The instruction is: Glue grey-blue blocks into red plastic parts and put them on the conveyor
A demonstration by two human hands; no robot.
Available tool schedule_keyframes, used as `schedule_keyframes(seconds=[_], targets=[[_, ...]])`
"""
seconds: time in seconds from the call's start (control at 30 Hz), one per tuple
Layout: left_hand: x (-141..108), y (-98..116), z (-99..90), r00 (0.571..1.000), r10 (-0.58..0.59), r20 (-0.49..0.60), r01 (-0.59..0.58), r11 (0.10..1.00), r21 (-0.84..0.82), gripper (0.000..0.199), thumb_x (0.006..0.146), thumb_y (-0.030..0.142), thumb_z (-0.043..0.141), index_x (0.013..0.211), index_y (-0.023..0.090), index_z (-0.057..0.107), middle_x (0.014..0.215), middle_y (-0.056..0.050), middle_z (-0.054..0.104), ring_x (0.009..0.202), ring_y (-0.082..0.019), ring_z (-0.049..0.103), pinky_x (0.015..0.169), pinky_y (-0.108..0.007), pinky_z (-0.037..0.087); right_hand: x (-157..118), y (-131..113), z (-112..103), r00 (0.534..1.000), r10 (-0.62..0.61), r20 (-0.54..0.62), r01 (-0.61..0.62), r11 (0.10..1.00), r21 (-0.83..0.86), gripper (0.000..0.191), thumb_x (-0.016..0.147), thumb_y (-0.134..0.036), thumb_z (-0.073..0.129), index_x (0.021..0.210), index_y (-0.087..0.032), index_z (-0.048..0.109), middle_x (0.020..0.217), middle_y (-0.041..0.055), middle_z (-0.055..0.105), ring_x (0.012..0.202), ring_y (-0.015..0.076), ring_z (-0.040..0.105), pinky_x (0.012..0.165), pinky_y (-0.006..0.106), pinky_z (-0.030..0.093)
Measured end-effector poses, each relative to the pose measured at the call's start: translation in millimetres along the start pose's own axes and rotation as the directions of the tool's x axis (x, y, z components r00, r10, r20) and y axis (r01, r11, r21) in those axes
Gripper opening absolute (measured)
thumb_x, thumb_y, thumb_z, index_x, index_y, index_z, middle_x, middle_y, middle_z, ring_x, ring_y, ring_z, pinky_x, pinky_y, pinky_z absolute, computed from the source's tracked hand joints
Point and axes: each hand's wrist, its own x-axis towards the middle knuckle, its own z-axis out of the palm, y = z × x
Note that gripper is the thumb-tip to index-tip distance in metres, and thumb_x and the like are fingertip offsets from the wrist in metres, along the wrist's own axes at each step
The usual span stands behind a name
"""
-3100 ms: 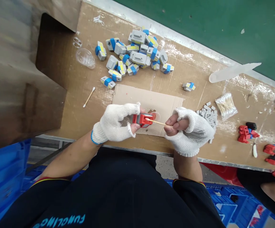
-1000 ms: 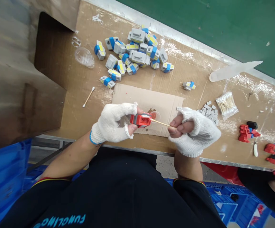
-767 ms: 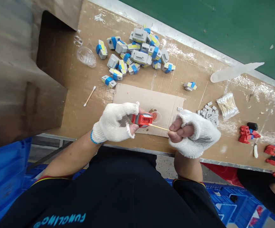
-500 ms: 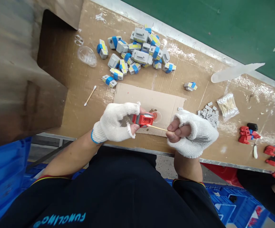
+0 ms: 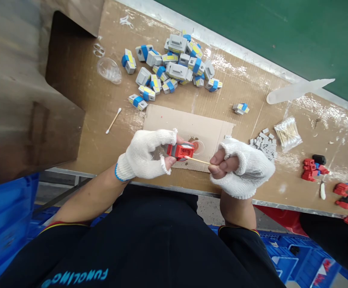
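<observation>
In a white fingerless glove, my left hand (image 5: 146, 154) pinches a red and grey plastic toy part (image 5: 183, 151) between thumb and fingers. My right hand (image 5: 242, 168), gloved the same way, grips a cotton swab (image 5: 198, 161) by its wooden stick. The swab's tip touches the lower edge of the red part. Both are held over a flat cardboard piece (image 5: 161, 120). On that cardboard, just beyond the part, lies a small clear round dish (image 5: 200, 146) with something red in it.
Several grey, blue and yellow blocks (image 5: 178, 71) are piled at the back. Small grey pieces (image 5: 264, 145) and a bag of swabs (image 5: 288, 134) lie to the right, near red toy parts (image 5: 309, 169). Left are a loose swab (image 5: 113, 121), a plastic cup (image 5: 109, 70) and a metal housing (image 5: 20, 100).
My right hand has shifted slightly left with the swab, whose tip has slid a little up and left along the red part. My left hand stays put.
</observation>
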Motion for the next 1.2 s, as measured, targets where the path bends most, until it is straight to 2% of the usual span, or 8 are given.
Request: schedule_keyframes(seconds=[0.17, 0.33, 0.43, 0.6, 0.77, 0.93, 1.1, 1.2], targets=[[-1.0, -1.6, -2.2, 0.999, 0.027, 0.018, -0.028, 0.999, 0.02, 0.029, 0.094, 0.033, 0.086, 0.121, 0.02, 0.086, 0.095, -0.008, 0.091, 0.068, -0.021, 0.085, 0.064, -0.025, 0.071, 4.1, -2.7, 0.3, 0.999, 0.002, 0.048, 0.002, 0.997, -0.083, 0.056, 0.106, -0.041, 0.083, 0.059, -0.025, 0.057, 0.051, -0.006, 0.054, 0.044, 0.0101, 0.05, 0.041, 0.025, 0.038], [-0.2, -1.2, -2.2, 0.997, 0.074, 0.001, -0.074, 0.997, 0.008, 0.03, 0.095, 0.028, 0.086, 0.123, 0.02, 0.085, 0.097, -0.009, 0.092, 0.072, -0.023, 0.088, 0.068, -0.025, 0.072, 7.5, -5.9, 0.3, 0.999, -0.018, 0.037, 0.022, 0.995, -0.099, 0.057, 0.108, -0.034, 0.081, 0.058, -0.023, 0.057, 0.05, -0.0063, 0.053, 0.042, 0.008, 0.047, 0.04, 0.023, 0.038], [-0.3, 0.1, -3.5, 0.999, 0.041, 0.017, -0.042, 0.998, 0.041, 0.03, 0.094, 0.032, 0.086, 0.122, 0.019, 0.086, 0.1, -0.011, 0.092, 0.074, -0.024, 0.088, 0.069, -0.026, 0.074, 6.1, -4.5, -0.7, 0.999, 0.007, 0.05, -0.001, 0.993, -0.116, 0.057, 0.108, -0.036, 0.079, 0.056, -0.024, 0.058, 0.047, -0.0061, 0.047, 0.042, 0.0097, 0.048, 0.039, 0.023, 0.038], [-1.3, -0.2, -6.2, 0.999, 0.032, 0.015, -0.032, 0.999, 0.039, 0.031, 0.092, 0.031, 0.086, 0.121, 0.02, 0.087, 0.101, -0.01, 0.093, 0.074, -0.024, 0.089, 0.071, -0.027, 0.074, 4.3, -1.1, -2.5, 0.999, -0.022, 0.026, 0.023, 1.0, -0.011, 0.048, 0.101, -0.023, 0.085, 0.06, -0.024, 0.06, 0.05, -0.008, 0.052, 0.042, 0.0082, 0.049, 0.04, 0.022, 0.038], [-1.9, -0.5, -7.1, 0.999, 0.004, 0.033, -0.005, 0.998, 0.056, 0.031, 0.093, 0.034, 0.087, 0.12, 0.019, 0.086, 0.102, -0.011, 0.093, 0.075, -0.024, 0.089, 0.071, -0.027, 0.074, 3.3, 0.0, -4.8, 1.0, -0.005, 0.012, 0.004, 1.0, 0.028, 0.05, 0.097, -0.027, 0.091, 0.059, -0.024, 0.059, 0.051, -0.0079, 0.054, 0.044, 0.0089, 0.051, 0.041, 0.023, 0.039], [-0.6, 0.7, -5.9, 0.999, 0.029, 0.031, -0.031, 0.997, 0.074, 0.029, 0.094, 0.034, 0.085, 0.12, 0.02, 0.085, 0.1, -0.01, 0.093, 0.073, -0.022, 0.088, 0.069, -0.025, 0.073, 5.8, -3.0, -4.5, 0.998, 0.019, 0.066, -0.018, 1.0, -0.022, 0.058, 0.103, -0.035, 0.087, 0.055, -0.023, 0.056, 0.05, -0.0067, 0.053, 0.043, 0.0083, 0.048, 0.041, 0.023, 0.037], [-2.9, -0.8, -7.5, 1.0, 0.017, 0.023, -0.019, 0.995, 0.103, 0.031, 0.093, 0.037, 0.086, 0.118, 0.019, 0.086, 0.101, -0.01, 0.093, 0.077, -0.024, 0.089, 0.07, -0.028, 0.074, 6.7, -2.1, -4.6, 0.998, 0.021, 0.062, -0.023, 0.999, 0.032, 0.052, 0.095, -0.021, 0.091, 0.057, -0.023, 0.057, 0.05, -0.0083, 0.049, 0.043, 0.0076, 0.046, 0.041, 0.023, 0.035], [-4.6, -1.8, -8.2, 1.0, -0.028, 0.009, 0.028, 0.996, 0.08, 0.032, 0.091, 0.04, 0.088, 0.116, 0.02, 0.087, 0.099, -0.01, 0.093, 0.075, -0.023, 0.088, 0.068, -0.028, 0.073, 4.0, 1.4, -6.4, 0.999, -0.001, 0.033, 0.0, 1.0, 0.029, 0.048, 0.095, -0.023, 0.091, 0.059, -0.024, 0.059, 0.051, -0.0083, 0.053, 0.043, 0.0089, 0.048, 0.041, 0.024, 0.038]])
